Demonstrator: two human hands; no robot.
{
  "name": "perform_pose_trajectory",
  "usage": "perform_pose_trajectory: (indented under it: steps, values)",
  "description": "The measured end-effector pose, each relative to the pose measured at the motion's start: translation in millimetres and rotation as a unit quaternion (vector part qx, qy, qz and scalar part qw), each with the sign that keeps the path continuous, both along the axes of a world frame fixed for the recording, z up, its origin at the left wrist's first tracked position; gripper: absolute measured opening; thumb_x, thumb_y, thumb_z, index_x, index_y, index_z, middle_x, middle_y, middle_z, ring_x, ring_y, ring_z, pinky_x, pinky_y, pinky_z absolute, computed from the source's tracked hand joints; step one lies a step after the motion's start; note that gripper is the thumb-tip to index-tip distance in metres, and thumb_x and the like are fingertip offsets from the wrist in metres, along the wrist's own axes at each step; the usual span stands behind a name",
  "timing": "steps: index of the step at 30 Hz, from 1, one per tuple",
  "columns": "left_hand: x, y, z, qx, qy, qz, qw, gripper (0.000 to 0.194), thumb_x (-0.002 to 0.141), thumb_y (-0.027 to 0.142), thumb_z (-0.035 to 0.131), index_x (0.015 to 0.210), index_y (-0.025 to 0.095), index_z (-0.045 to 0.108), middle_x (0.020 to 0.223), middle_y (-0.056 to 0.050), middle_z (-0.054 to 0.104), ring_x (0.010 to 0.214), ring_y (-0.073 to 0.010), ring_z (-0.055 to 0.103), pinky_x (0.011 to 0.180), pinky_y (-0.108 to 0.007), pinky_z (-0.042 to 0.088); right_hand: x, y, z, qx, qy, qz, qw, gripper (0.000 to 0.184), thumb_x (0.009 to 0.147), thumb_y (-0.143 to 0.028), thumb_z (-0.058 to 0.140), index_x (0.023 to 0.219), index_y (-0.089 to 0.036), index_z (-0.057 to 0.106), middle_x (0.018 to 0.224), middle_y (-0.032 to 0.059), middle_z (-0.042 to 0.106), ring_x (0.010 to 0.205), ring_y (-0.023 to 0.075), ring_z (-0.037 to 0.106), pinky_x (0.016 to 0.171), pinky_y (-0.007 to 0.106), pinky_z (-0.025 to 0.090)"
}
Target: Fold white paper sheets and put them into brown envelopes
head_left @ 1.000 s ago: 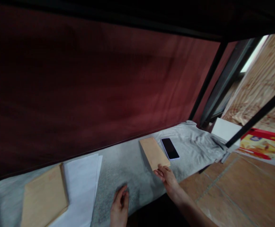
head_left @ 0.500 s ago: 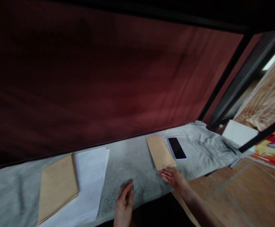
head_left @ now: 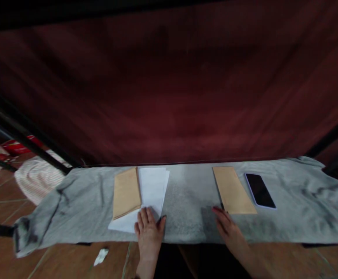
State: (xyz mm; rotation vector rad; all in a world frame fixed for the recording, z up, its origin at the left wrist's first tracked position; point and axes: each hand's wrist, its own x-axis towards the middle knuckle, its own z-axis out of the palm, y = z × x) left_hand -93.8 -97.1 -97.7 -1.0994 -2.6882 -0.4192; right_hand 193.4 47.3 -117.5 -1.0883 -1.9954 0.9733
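- Left hand (head_left: pixel 149 234): palm down, fingers spread on near end of white sheets (head_left: pixel 153 188), grasping nothing.
- Brown paper stack (head_left: pixel 126 193): partly over sheets, 11 o'clock from left hand.
- Right hand (head_left: pixel 228 230): fingers loose, nothing gripped; flat brown paper (head_left: pixel 234 190) at its 12 o'clock, contact unclear.
- Phone (head_left: pixel 260 190): paper's 3 o'clock, on grey cloth (head_left: pixel 189 193).

Near the front edge of the worktop (head_left: pixel 186 205), the left hand (head_left: pixel 149 234) hides a part of the white sheets (head_left: pixel 153 186); the brown paper stack (head_left: pixel 126 192) covers another part. Whether the slightly blurred right hand (head_left: pixel 229 231) touches the narrow brown paper (head_left: pixel 235 190), I cannot tell. The worktop's right front corner is cut off.
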Motion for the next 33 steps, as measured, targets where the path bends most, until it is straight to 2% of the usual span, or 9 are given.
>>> perform_pose_trajectory:
  steps: [2, 4, 6, 9, 18, 22, 24, 29, 33]
  values:
    - [-0.8, -6.3, -3.7, -0.048, 0.028, -0.001, 0.998, 0.071, 0.092, 0.053, 0.048, 0.141, 0.002, 0.051, 0.146, -0.028, 0.05, 0.139, -0.0414, 0.043, 0.111, -0.056, 0.038, -10.3, -4.9, -5.5, 0.14, -0.104, 0.036, 0.984, 0.041, 0.096, -0.028, 0.045, 0.134, -0.025, 0.06, 0.145, 0.0068, 0.056, 0.133, 0.0254, 0.052, 0.115, 0.047, 0.039]
    - [0.0, -10.0, -2.4, -0.082, 0.053, -0.011, 0.995, 0.067, 0.094, 0.05, 0.047, 0.138, 0.0, 0.054, 0.144, -0.028, 0.053, 0.135, -0.0397, 0.048, 0.109, -0.052, 0.041, -15.2, -8.0, -9.1, 0.241, -0.187, 0.052, 0.951, 0.044, 0.096, -0.023, 0.046, 0.139, -0.023, 0.056, 0.148, 0.0075, 0.053, 0.135, 0.025, 0.05, 0.116, 0.046, 0.036]
    - [0.8, -10.8, 2.8, -0.11, 0.065, -0.015, 0.992, 0.061, 0.096, 0.046, 0.046, 0.136, 0.001, 0.056, 0.142, -0.027, 0.056, 0.132, -0.0379, 0.052, 0.106, -0.048, 0.044, -16.2, -9.0, -11.2, 0.304, -0.234, 0.047, 0.922, 0.047, 0.095, -0.021, 0.047, 0.142, -0.02, 0.053, 0.149, 0.0092, 0.052, 0.135, 0.0253, 0.049, 0.118, 0.045, 0.033]
    - [0.3, -9.2, 11.0, -0.137, 0.061, -0.015, 0.989, 0.054, 0.097, 0.041, 0.046, 0.134, 0.004, 0.06, 0.139, -0.024, 0.059, 0.13, -0.036, 0.055, 0.103, -0.045, 0.047, -15.0, -8.5, -12.7, 0.351, -0.257, 0.038, 0.9, 0.048, 0.095, -0.021, 0.047, 0.142, -0.017, 0.052, 0.149, 0.0105, 0.052, 0.134, 0.0253, 0.05, 0.117, 0.043, 0.032]
    - [-7.5, -11.3, 6.6, -0.103, 0.04, -0.02, 0.994, 0.041, 0.097, 0.033, 0.046, 0.125, 0.011, 0.067, 0.133, -0.017, 0.065, 0.129, -0.0308, 0.057, 0.105, -0.043, 0.048, -16.4, -9.3, -10.3, 0.365, -0.259, 0.034, 0.894, 0.049, 0.094, -0.018, 0.046, 0.142, -0.017, 0.051, 0.146, 0.0109, 0.055, 0.134, 0.0253, 0.051, 0.116, 0.042, 0.034]
    - [-8.0, -13.4, 9.3, -0.096, 0.056, -0.079, 0.991, 0.03, 0.09, 0.014, 0.051, 0.109, 0.019, 0.073, 0.127, -0.012, 0.069, 0.127, -0.0288, 0.058, 0.107, -0.043, 0.046, -16.7, -10.0, -9.0, 0.36, -0.257, 0.031, 0.896, 0.049, 0.093, -0.018, 0.047, 0.142, -0.017, 0.052, 0.146, 0.0105, 0.055, 0.134, 0.0253, 0.051, 0.116, 0.042, 0.033]
    - [-9.0, -14.1, 13.4, -0.102, 0.062, -0.103, 0.988, 0.033, 0.087, 0.007, 0.05, 0.102, 0.022, 0.074, 0.126, -0.008, 0.07, 0.127, -0.0271, 0.058, 0.106, -0.042, 0.046, -16.9, -10.0, -9.1, 0.352, -0.252, 0.03, 0.901, 0.049, 0.093, -0.018, 0.047, 0.141, -0.018, 0.053, 0.146, 0.0105, 0.055, 0.134, 0.0254, 0.051, 0.116, 0.041, 0.034]
    - [-15.8, -13.8, 30.0, -0.07, 0.031, -0.05, 0.996, 0.033, 0.093, 0.015, 0.045, 0.116, 0.017, 0.069, 0.113, -0.01, 0.075, 0.102, -0.0215, 0.07, 0.088, -0.032, 0.054, -16.7, -9.6, -12.5, 0.337, -0.239, 0.032, 0.91, 0.048, 0.093, -0.018, 0.048, 0.141, -0.019, 0.054, 0.146, 0.0102, 0.055, 0.134, 0.0258, 0.05, 0.116, 0.042, 0.034]
    - [-4.5, -3.9, 49.2, -0.033, 0.074, -0.075, 0.994, 0.037, 0.092, 0.008, 0.042, 0.118, 0.014, 0.068, 0.107, -0.011, 0.076, 0.1, -0.0229, 0.07, 0.092, -0.036, 0.052, -16.8, -8.1, -14.0, 0.305, -0.206, 0.032, 0.929, 0.046, 0.094, -0.02, 0.048, 0.14, -0.022, 0.056, 0.145, 0.0084, 0.056, 0.133, 0.0257, 0.051, 0.116, 0.044, 0.035]
